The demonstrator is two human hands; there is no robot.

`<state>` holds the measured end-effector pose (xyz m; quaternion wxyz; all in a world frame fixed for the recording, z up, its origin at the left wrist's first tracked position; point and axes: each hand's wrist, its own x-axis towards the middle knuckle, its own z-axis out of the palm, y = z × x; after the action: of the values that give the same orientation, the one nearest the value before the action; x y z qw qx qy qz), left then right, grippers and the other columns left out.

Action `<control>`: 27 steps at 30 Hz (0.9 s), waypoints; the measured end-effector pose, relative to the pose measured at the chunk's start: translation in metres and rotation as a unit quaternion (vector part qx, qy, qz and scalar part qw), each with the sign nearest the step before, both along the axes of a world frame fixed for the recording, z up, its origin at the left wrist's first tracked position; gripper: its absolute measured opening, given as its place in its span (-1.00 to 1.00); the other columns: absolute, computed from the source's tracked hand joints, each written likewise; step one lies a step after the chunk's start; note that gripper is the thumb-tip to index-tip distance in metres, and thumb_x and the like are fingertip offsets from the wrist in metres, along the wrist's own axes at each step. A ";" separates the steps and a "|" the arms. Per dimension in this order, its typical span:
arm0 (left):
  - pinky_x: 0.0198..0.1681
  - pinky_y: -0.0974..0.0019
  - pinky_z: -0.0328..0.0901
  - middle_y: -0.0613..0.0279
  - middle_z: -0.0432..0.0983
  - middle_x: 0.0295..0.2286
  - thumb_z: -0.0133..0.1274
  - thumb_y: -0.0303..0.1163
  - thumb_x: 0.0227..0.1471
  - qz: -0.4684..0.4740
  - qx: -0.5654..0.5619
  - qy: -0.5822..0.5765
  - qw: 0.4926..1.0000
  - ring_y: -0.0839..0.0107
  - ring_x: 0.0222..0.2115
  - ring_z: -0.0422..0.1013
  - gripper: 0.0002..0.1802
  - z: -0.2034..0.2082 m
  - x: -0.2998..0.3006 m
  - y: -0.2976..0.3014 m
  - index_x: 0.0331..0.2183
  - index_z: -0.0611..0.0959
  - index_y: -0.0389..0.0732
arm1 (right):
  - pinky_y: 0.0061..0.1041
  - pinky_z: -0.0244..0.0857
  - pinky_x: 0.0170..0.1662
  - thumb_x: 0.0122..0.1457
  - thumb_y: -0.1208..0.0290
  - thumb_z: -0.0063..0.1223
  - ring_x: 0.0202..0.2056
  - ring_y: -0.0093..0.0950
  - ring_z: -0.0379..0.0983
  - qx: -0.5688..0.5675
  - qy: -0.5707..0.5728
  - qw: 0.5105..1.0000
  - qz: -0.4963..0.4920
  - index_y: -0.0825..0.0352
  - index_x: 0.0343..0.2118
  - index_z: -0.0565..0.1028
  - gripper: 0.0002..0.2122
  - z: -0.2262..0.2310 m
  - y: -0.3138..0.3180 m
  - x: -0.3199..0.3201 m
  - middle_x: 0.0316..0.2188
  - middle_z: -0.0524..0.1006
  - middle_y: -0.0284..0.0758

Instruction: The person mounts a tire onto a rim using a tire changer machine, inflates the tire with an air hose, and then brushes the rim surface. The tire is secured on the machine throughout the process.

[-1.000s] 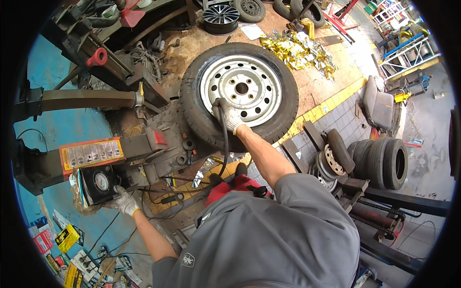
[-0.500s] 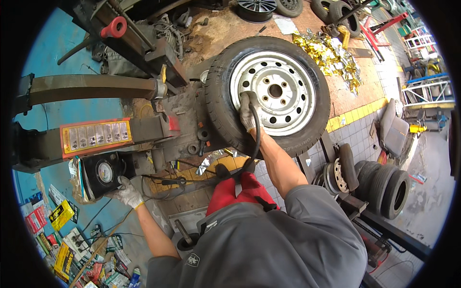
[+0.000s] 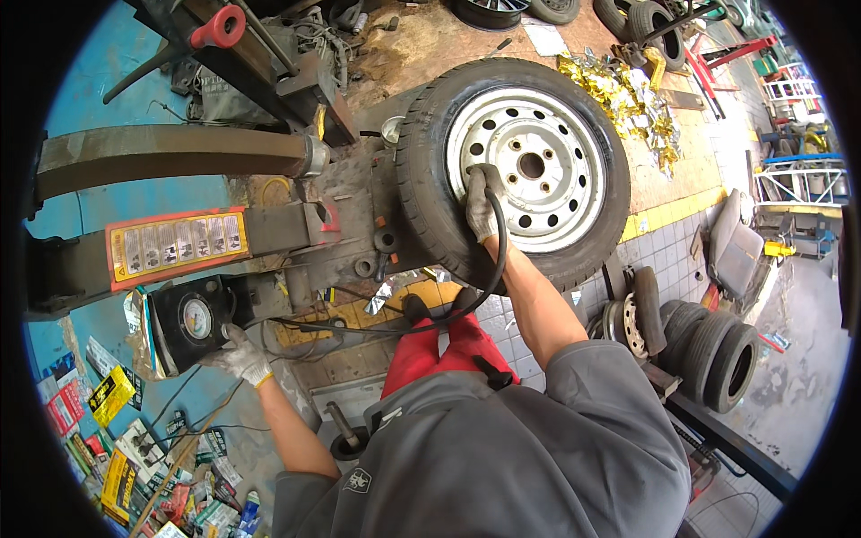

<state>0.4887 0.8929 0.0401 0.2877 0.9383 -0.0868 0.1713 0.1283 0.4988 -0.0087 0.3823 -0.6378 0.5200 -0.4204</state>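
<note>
A tyre (image 3: 420, 170) on a white steel wheel (image 3: 560, 134) with round holes lies face up on the tyre machine. My right hand (image 3: 482, 204), in a pale work glove, is closed on the end of a black air hose (image 3: 491, 282) at the inner left part of the wheel. Whatever fitting its fingers cover is hidden. The hose loops down past my forearm and runs left. My gloved left hand (image 3: 242, 357) is closed at the lower right edge of a black box with a round pressure gauge (image 3: 195, 318); what its fingers press or grip is not visible.
A thick curved machine arm (image 3: 170, 161) and a beam with a warning label (image 3: 179, 244) lie left of the wheel. Crumpled gold foil (image 3: 619, 99) is beyond it. Used tyres (image 3: 708, 354) stand at right; scattered packets (image 3: 117, 394) lie at lower left.
The whole view has shifted slightly, so the wheel sits a little further right and up. Both hands keep their places at the wheel and the gauge box.
</note>
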 end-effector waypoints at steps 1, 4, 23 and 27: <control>0.48 -0.10 -0.05 -0.56 -0.26 0.42 0.20 0.25 0.21 0.002 0.000 0.004 1.000 -0.28 0.45 -0.10 0.42 -0.001 0.001 0.002 0.42 -0.28 -0.62 | -0.12 0.43 -0.14 0.36 0.51 -0.07 -0.24 0.04 0.56 -0.024 0.018 1.000 0.008 0.42 -0.08 0.51 -0.82 -0.002 0.000 0.000 -0.24 0.59 0.07; 0.46 -0.12 0.02 -0.58 -0.23 0.41 0.21 0.26 0.20 -0.017 -0.002 -0.024 1.000 -0.29 0.44 -0.06 0.43 -0.002 0.003 0.004 0.41 -0.27 -0.64 | -0.16 0.44 -0.16 0.28 0.65 -0.07 -0.25 -0.01 0.55 -0.042 0.046 0.998 0.024 0.43 -0.08 0.51 -0.80 -0.006 0.000 0.002 -0.19 0.56 0.02; 0.30 -0.13 0.29 -0.48 0.03 0.35 0.31 0.08 0.15 -0.021 -0.018 -0.020 0.999 -0.25 0.29 0.26 0.39 0.000 0.007 0.008 0.43 -0.26 -0.53 | -0.26 0.44 -0.16 0.20 0.70 -0.05 -0.22 -0.13 0.54 -0.013 0.030 0.998 0.048 0.44 -0.09 0.53 -0.76 -0.018 -0.002 -0.005 -0.17 0.52 -0.02; 0.21 -0.16 0.38 -0.52 0.21 0.27 0.31 0.04 0.15 -0.025 0.028 -0.102 0.994 -0.28 0.20 0.39 0.36 -0.016 0.020 0.018 0.41 -0.23 -0.60 | -0.25 0.47 -0.17 0.20 0.71 -0.04 -0.22 -0.08 0.56 -0.021 0.035 0.997 0.064 0.44 -0.10 0.54 -0.77 -0.015 0.001 -0.005 -0.13 0.54 0.00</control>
<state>0.5085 0.9109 0.0245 0.2553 0.9212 -0.1442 0.2559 0.1231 0.5001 -0.0239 0.3767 -0.6922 0.4822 -0.3827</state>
